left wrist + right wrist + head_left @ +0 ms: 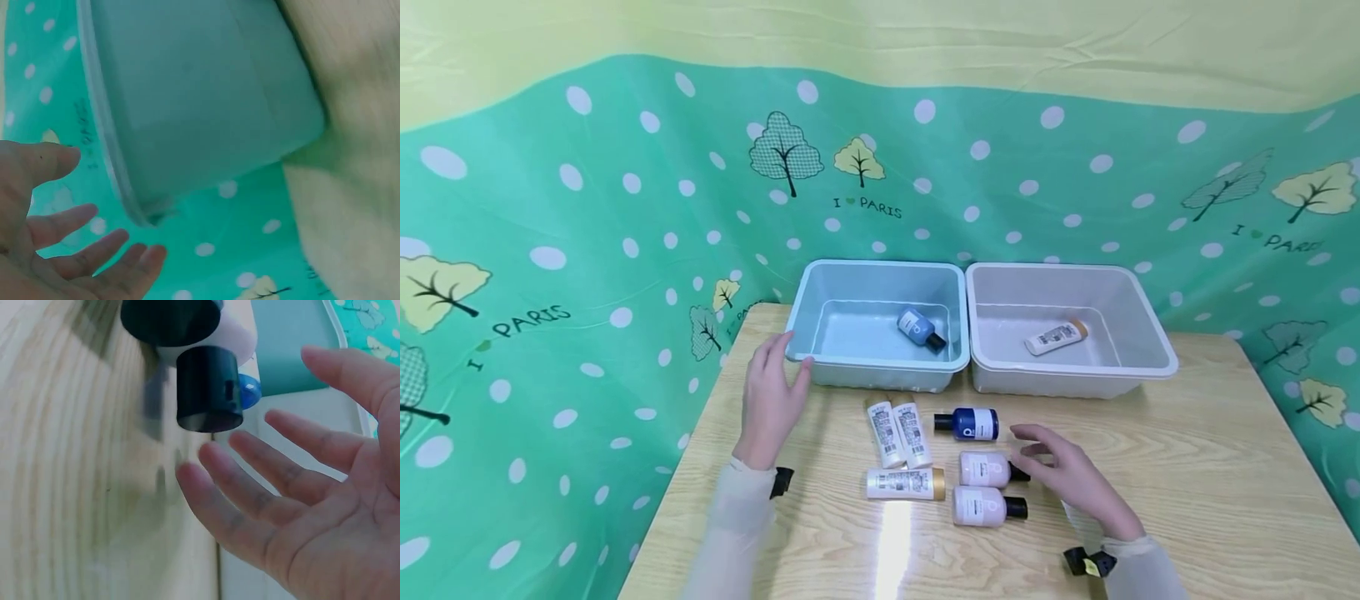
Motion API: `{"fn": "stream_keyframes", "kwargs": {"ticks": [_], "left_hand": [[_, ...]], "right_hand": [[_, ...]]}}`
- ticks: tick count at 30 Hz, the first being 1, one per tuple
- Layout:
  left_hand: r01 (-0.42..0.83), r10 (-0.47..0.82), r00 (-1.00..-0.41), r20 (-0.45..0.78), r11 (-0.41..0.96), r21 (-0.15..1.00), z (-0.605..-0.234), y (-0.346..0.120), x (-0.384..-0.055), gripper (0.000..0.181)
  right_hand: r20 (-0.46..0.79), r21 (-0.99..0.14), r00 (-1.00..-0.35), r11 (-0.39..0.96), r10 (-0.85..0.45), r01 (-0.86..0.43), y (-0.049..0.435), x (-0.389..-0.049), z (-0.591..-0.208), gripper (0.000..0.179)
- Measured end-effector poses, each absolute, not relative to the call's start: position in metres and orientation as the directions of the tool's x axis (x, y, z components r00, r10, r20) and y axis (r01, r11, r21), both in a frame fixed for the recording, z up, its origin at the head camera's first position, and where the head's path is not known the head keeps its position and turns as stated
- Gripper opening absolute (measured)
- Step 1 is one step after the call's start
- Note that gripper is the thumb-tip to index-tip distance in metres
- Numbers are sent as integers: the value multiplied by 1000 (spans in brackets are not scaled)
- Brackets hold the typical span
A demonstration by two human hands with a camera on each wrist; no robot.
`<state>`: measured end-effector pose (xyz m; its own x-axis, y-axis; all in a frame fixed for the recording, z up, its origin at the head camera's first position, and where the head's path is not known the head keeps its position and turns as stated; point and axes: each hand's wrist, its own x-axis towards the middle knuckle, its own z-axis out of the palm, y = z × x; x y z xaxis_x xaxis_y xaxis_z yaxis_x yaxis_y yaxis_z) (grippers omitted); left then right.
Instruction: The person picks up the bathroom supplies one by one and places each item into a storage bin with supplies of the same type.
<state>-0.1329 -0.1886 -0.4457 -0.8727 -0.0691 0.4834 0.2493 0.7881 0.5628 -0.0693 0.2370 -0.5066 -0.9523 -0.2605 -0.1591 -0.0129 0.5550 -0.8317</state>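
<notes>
Now, left hand (771, 407): it is spread, holds nothing, and is near the left front corner of the blue bin (880, 364); its wrist view shows the fingertips apart from the wall.
Right hand (1067, 477): the fingers are parted and a little bent, just beside the black cap (1018, 473) of the upper lilac bottle (981, 469); it pinches nothing, and if a fingertip touches the cap, I cannot tell.
Lower lilac bottle (977, 507): it lies on the table (1225, 467) close to the upper one, its cap also to the right.
Good grip: I think thumb and fingers should close on opposite sides of the rounded body, because the cap alone is a short hold.
Care: coming from above seems safer, since a round bottle may roll against the dark blue bottle (983, 423).
Bottle material: glossy, probably plastic, with smooth cylindrical caps.
White tubes (904, 483): three lie left of the bottles, slim, one with a gold cap (938, 483) well visible.
Bins: the blue one holds a lighter blue bottle (916, 325), the pale grey bin (1067, 369) a single white tube (1052, 338); both have smooth walls.
Table surface: pale wood grain.
</notes>
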Motion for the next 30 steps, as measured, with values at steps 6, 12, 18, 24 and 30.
{"fn": "stream_keyframes", "kwargs": {"ticks": [6,12,18,24,30], "left_hand": [[117,-124,-957,261,659,743,-453,-202,-144,54],[85,-148,-968,201,562,823,-456,-208,-147,54],[51,-182,-973,140,424,904,-463,-218,-152,51],[22,-200,-976,88,312,950,-466,-223,-155,56],[7,-200,-978,64,275,961,-466,-223,-157,55]], "right_hand": [[-229,-877,-913,478,-337,44,246,-72,-519,50],[-270,-905,-889,412,-371,103,254,-74,-527,51],[-279,-924,-850,367,-446,110,257,-75,-532,50],[-277,-926,-858,360,-433,116,260,-78,-536,44],[-308,-939,-862,274,-403,207,262,-77,-537,43]]}}
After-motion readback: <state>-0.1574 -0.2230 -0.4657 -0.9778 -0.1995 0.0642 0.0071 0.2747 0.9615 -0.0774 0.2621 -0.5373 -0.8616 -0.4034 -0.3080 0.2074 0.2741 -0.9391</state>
